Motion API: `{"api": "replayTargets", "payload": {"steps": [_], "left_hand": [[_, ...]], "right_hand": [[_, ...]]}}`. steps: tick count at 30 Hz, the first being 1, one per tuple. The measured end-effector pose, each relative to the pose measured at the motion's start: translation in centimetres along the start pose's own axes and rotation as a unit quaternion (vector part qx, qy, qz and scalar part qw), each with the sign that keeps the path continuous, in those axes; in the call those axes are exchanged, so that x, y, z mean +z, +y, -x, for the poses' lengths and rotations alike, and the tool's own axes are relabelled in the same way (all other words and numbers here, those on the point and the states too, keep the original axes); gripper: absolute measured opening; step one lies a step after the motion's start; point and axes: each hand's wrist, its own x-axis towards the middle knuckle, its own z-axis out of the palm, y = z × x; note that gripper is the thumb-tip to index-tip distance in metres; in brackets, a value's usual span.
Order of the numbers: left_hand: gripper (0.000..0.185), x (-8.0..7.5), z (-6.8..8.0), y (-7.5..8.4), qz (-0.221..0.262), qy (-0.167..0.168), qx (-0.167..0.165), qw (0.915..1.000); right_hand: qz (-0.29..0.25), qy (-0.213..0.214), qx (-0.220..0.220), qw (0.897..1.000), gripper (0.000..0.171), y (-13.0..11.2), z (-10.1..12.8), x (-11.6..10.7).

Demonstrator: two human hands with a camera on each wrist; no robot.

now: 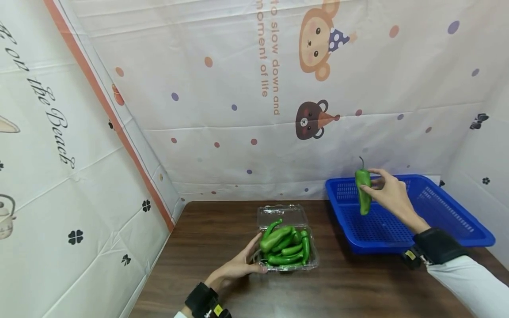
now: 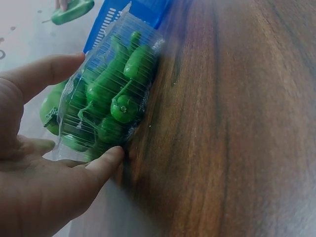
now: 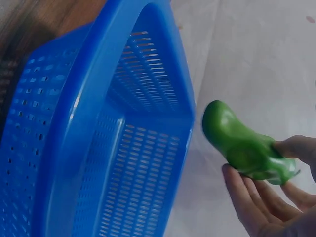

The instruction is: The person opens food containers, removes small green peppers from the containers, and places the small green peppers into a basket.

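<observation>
My right hand (image 1: 391, 194) pinches a large green pepper (image 1: 362, 190) between thumb and fingers. The pepper hangs upright, stem up, over the left part of the blue basket (image 1: 346, 229). In the right wrist view this pepper (image 3: 242, 145) shows beside the basket's wall. My left hand (image 1: 238, 265) rests against the left side of a clear plastic box (image 1: 314, 260), its thumb and fingers spread apart and touching the box's edges. Several green peppers (image 2: 106, 89) lie heaped inside the box, seen through its ribbed wall in the left wrist view.
The box's clear lid (image 1: 284, 215) is folded back toward the rear edge of the dark wooden table (image 1: 214, 234). Behind the table hangs a printed white cloth (image 1: 238, 115), and another cloth (image 1: 95, 194) covers the left side. The basket stands to the right of the box.
</observation>
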Motion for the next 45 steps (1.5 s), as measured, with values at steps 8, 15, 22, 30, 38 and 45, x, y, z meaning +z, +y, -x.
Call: {"api": "replayTargets", "payload": {"steps": [8, 15, 22, 30, 38, 45], "left_hand": [[0.101, -0.1, 0.0, 0.0, -0.004, 0.007, -0.006, 0.9999], [0.102, 0.0, -0.2, -0.2, -0.001, 0.003, -0.008, 1.0], [0.1, 0.0, -0.2, -0.2, -0.002, 0.006, -0.008, 0.9999], [0.102, -0.1, -0.1, -0.1, 0.005, 0.006, -0.012, 0.9999], [0.102, -0.1, -0.1, -0.2, 0.012, 0.003, -0.009, 0.9999], [0.1, -0.1, -0.2, -0.2, 0.012, 0.006, -0.01, 0.9999]], "right_hand": [[-0.013, -0.142, 0.07, 0.987, 0.065, 0.8, -0.6, 0.5], [-0.018, -0.246, 0.118, 0.962, 0.061, 1.7, -0.2, 1.9], [-0.01, -0.292, 0.133, 0.947, 0.06, 2.4, -0.3, 3.2], [0.039, -0.322, 0.116, 0.939, 0.058, 2.8, -0.4, 4.5], [0.058, -0.335, 0.106, 0.934, 0.058, 3.0, -0.2, 5.4], [0.084, -0.343, 0.072, 0.933, 0.059, 3.8, 0.3, 5.9]]}}
